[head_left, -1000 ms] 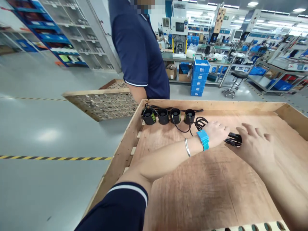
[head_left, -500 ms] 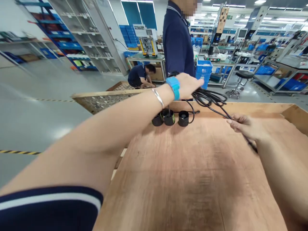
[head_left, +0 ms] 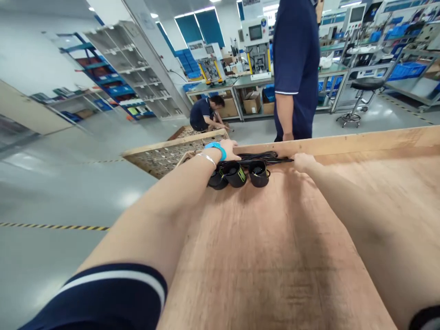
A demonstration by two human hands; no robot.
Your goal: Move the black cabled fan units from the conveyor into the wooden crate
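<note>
A bundle of black cable [head_left: 266, 158] lies along the far wall of the wooden tray, behind the black cylinders. My left hand [head_left: 228, 150], with a blue band and a silver bracelet at the wrist, is curled over the left end of the bundle. At its other end my right hand [head_left: 304, 162] is closed around the cable. Just in front stand a black cylinder with yellow-green marks [head_left: 235, 175] and another black cylinder [head_left: 259, 174] with a short cable loop. My left wrist partly covers a third black cylinder [head_left: 217, 180].
The plywood tray floor [head_left: 254, 256] stretches toward me, bounded by a raised wooden rim [head_left: 360, 143]. Beyond it stands a person in a navy shirt [head_left: 297, 68]. Another person crouches [head_left: 202, 114] near a wooden panel with pale round pieces [head_left: 165, 158].
Both hands have lowered the cable bundle from the air to the far wall. My right hand has moved left. The view has shifted, and the standing person appears farther right.
</note>
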